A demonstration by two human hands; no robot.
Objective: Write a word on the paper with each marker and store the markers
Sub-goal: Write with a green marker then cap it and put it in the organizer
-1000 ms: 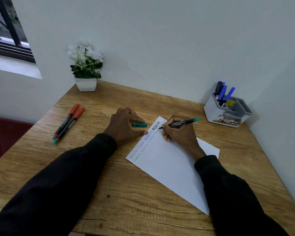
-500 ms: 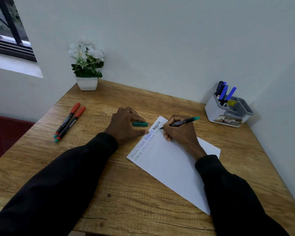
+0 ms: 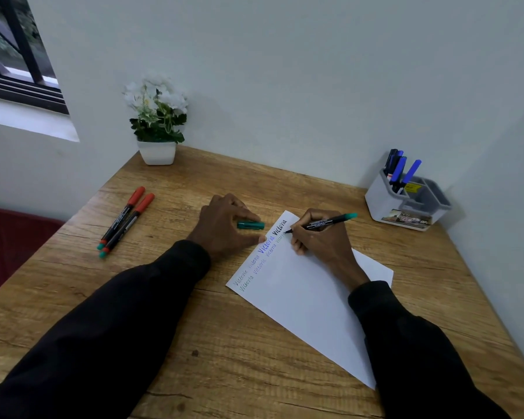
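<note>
**Head view, writing step.** The paper (image 3: 309,297) lies skewed on the tabletop (image 3: 224,358), its long axis running from the near right up to the far left corner, where the lines of written words sit.

At that far corner the right hand (image 3: 321,240) grips the green marker (image 3: 321,223) in a pen hold. The tip is on the sheet at the end of the second line. The barrel points away from the paper to the far right, toward the organizer (image 3: 378,201).

Just off the paper's left edge, the left hand (image 3: 224,228) pinches the green cap (image 3: 250,225). Its thumb touches that edge, and the cap lies roughly in line with the marker.

Judged from this layout, capping needs only a short approach of tip and cap along one shared axis. After that, the right hand is the nearer one for storing.

Well left of the paper, two red-capped markers (image 3: 120,219) lie side by side, nearer the left hand. Beyond the paper's right side, the organizer holds blue markers (image 3: 400,169) upright.
</note>
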